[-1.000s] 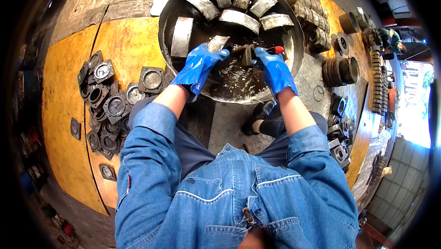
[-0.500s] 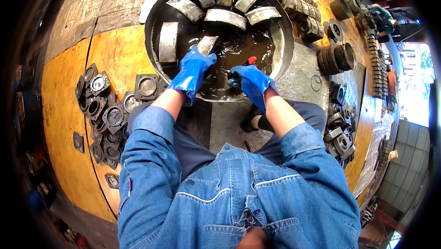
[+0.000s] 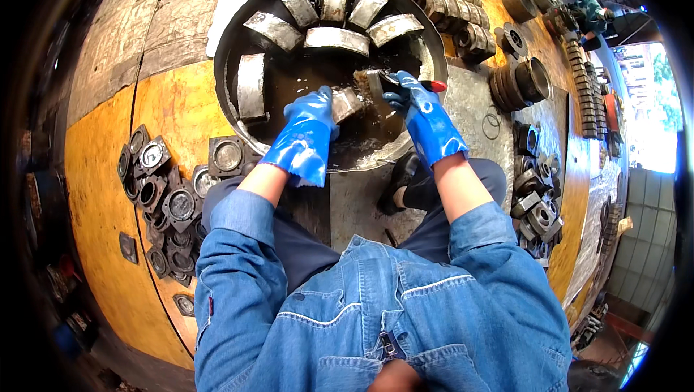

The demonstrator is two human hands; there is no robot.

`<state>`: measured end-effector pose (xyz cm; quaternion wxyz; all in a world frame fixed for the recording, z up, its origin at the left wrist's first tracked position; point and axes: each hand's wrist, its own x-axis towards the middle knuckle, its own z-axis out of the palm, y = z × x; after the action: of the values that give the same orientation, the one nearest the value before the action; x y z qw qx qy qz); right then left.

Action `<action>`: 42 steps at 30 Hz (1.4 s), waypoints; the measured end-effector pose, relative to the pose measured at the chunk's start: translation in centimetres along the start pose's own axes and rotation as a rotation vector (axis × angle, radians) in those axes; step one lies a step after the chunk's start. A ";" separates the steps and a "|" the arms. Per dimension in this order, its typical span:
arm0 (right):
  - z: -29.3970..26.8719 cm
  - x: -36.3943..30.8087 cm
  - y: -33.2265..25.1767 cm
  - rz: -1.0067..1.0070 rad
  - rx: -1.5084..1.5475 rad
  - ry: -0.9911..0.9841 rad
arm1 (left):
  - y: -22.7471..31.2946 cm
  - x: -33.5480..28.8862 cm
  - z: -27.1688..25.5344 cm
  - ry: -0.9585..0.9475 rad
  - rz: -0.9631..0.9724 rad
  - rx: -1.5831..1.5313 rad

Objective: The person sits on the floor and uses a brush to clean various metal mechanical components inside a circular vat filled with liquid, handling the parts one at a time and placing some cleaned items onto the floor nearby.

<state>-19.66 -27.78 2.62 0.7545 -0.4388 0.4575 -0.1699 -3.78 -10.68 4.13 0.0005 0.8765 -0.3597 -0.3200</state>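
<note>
My left hand point(image 3: 306, 126), in a blue rubber glove, is closed on the edge of a curved metal block point(image 3: 348, 104). The block is held over dark liquid in a large round metal basin point(image 3: 437, 52). In my right hand point(image 3: 425, 112), gloved the same way, is a brush point(image 3: 374, 87) with a red handle end. Its bristles point left, just above and right of the block, and look slightly apart from it. More curved metal blocks point(image 3: 336, 41) are arranged along the basin's far and left sides. One longer block point(image 3: 251, 87) stands near the left wall.
Dark square flanged parts point(image 3: 181, 204) are heaped on the yellowish floor sheet at left. Other metal parts point(image 3: 536, 211) lie at right. Rows of ring-like pieces point(image 3: 452, 5) and a ribbed cylinder point(image 3: 517, 85) stand beyond the basin. A person point(image 3: 587, 13) is far off at upper right.
My right hand has lifted with the brush, moving right and away from me, so the bristles now show. The left hand has moved slightly nearer me, and the block has turned.
</note>
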 end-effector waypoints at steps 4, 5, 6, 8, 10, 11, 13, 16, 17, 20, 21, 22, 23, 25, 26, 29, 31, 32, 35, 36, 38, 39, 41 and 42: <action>1.0 -0.4 2.6 0.087 0.045 0.011 | -1.7 0.5 1.2 0.041 0.060 0.076; 0.7 -0.1 2.9 0.098 0.046 0.012 | -1.7 0.5 1.0 0.028 0.054 0.071; 0.6 0.3 3.3 0.108 0.046 0.011 | -1.8 0.4 0.9 0.049 0.093 0.044; 0.7 0.8 4.1 0.115 0.012 -0.044 | -2.2 -0.2 0.8 0.093 0.166 -0.010; 1.3 1.4 4.5 0.169 -0.052 0.036 | -2.4 -0.4 0.3 0.071 0.200 -0.053; 2.3 0.9 4.2 0.173 -0.090 0.002 | -3.3 -0.4 0.9 0.109 0.200 -0.083; 0.0 3.3 5.6 0.103 -0.580 0.003 | -2.2 -0.7 0.4 0.180 0.237 -0.154; 5.7 -0.1 4.3 0.243 -0.941 0.224 | -5.6 -1.5 -0.4 0.206 0.145 -0.499; 5.5 -0.2 4.5 0.196 -0.992 0.208 | -5.9 -1.2 -0.8 0.214 0.149 -0.621; 1.9 2.7 5.5 -0.020 -1.280 -0.069 | -7.3 0.8 -0.2 0.153 0.255 -1.234; 3.7 0.4 2.7 0.166 -0.924 0.084 | -7.7 1.7 -0.4 0.051 0.220 -1.329; 0.2 4.1 4.4 0.175 -0.713 -0.021 | -7.6 2.3 -0.2 0.002 0.149 -1.435; -0.8 3.8 4.0 0.107 -0.607 -0.100 | -7.8 2.5 0.3 -0.036 0.092 -1.531; -0.3 2.4 2.5 0.048 -0.261 -0.168 | -8.2 2.1 0.2 -0.084 0.039 -1.683; 0.8 1.1 1.6 0.069 -0.024 -0.157 | -8.6 1.1 0.2 -0.096 0.035 -1.743; 1.3 -0.3 0.2 0.132 0.003 -0.124 | -9.0 0.6 -0.4 -0.130 -0.008 -1.869; -0.6 1.8 1.9 0.193 -0.018 -0.091 | -8.3 1.6 -0.4 -0.161 -0.033 -1.927; -2.0 2.4 3.4 -0.042 -0.347 -0.225 | -8.1 2.2 -0.1 -0.186 -0.024 -1.964; -1.3 2.3 4.5 -0.202 -0.704 -0.256 | -8.8 2.4 0.2 -0.202 -0.038 -2.049; -0.2 1.6 4.2 -0.145 -0.729 -0.241 | -8.8 2.3 0.2 -0.189 -0.055 -2.058; -0.2 4.0 6.4 0.236 -0.275 -0.022 | -8.1 2.5 0.1 -0.214 -0.064 -2.091; 0.5 3.9 7.0 0.200 -0.462 0.046 | -8.3 2.6 0.0 -0.228 -0.069 -2.119; 2.0 3.4 7.8 0.173 -0.842 0.205 | -8.3 2.6 -0.1 -0.257 -0.093 -2.174; 3.0 2.5 7.3 0.175 -0.861 0.227 | -8.2 2.4 -0.2 -0.270 -0.086 -2.169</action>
<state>-16.92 -23.87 -4.13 0.4600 -0.6508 0.6017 0.0531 2.83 -6.16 1.07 0.7217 0.3792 0.1474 -0.5601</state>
